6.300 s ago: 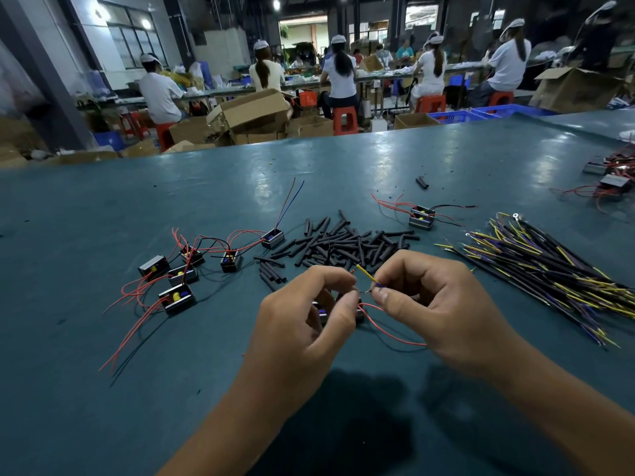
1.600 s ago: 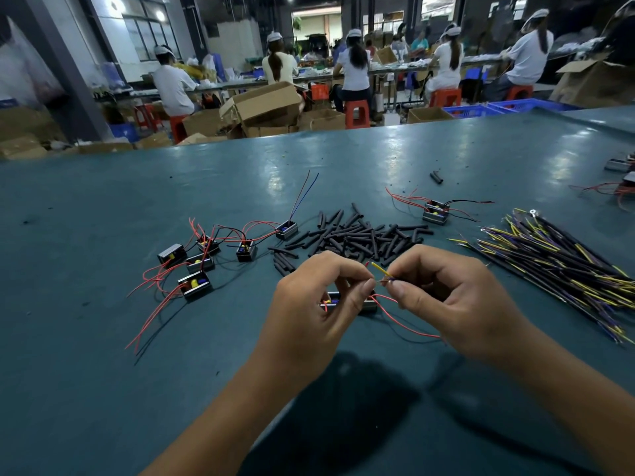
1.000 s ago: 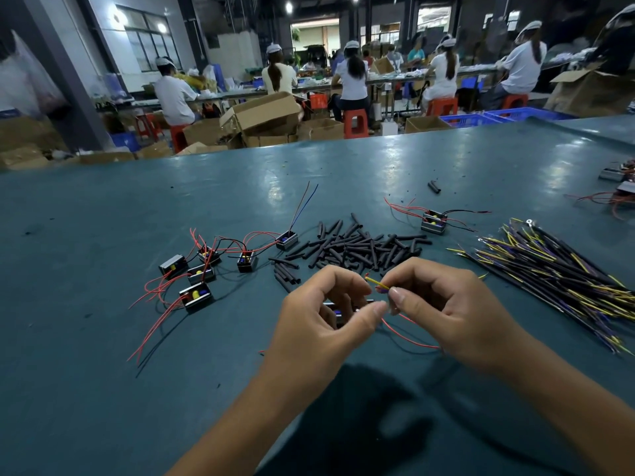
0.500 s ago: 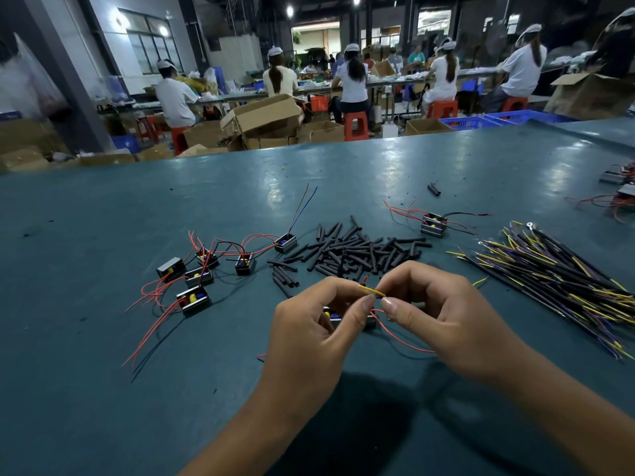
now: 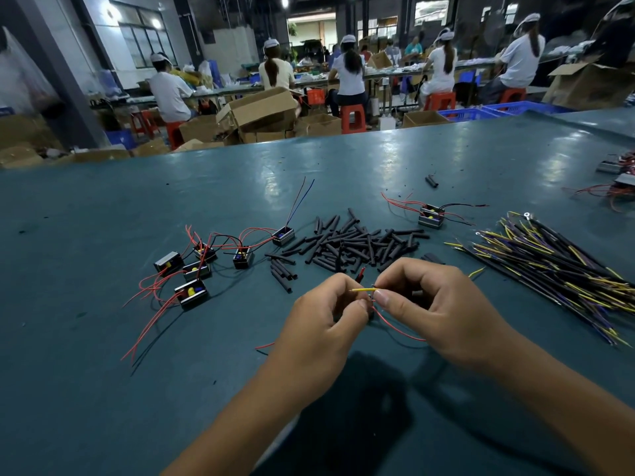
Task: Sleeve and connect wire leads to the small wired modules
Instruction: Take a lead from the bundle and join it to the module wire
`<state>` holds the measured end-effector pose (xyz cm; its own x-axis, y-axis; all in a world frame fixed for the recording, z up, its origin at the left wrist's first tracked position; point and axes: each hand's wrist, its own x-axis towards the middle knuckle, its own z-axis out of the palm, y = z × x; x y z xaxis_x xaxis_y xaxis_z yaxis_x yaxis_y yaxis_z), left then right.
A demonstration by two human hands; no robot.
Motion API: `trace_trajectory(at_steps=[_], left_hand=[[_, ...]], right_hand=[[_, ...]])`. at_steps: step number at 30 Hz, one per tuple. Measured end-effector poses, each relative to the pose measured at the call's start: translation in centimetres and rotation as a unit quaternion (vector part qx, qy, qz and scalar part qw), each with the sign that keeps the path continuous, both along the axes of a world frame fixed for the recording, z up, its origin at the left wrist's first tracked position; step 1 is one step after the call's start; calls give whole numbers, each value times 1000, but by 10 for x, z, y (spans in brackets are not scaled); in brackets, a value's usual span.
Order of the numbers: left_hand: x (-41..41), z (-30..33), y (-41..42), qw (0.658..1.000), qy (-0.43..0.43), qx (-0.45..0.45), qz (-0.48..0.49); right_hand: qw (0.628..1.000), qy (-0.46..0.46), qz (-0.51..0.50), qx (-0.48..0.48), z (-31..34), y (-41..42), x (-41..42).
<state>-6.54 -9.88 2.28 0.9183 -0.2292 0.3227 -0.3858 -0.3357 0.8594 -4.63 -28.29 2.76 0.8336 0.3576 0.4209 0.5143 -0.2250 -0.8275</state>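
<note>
Hands meet low over the desk (image 5: 103,389): my left hand (image 5: 324,326) and right hand (image 5: 436,309) pinch the yellow lead (image 5: 362,289), lying crosswise between them, sleeves (image 5: 354,243) just beyond.

- Bench (image 5: 103,389): smooth teal surface, semi-gloss, reflecting the overhead lamps.
- Sleeve pieces (image 5: 357,243): matt black tubing.
- Wire bundle (image 5: 563,266): glossy yellow, purple and black insulation.
- Boxes (image 5: 261,111): plain brown cardboard.
</note>
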Motion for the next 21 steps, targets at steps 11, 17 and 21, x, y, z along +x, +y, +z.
trace_trajectory(at_steps=[11,17,21], left_hand=[[-2,9,-2,963,186,-176,-83],[3,9,11,992,79,-95,-33],[2,7,10,996,-8,-87,-22]], right_hand=[[999,-22,31,-1,2,5,-4],[990,-36,-65,124,21,-18,7],[995,-13,-20,101,17,-14,4]])
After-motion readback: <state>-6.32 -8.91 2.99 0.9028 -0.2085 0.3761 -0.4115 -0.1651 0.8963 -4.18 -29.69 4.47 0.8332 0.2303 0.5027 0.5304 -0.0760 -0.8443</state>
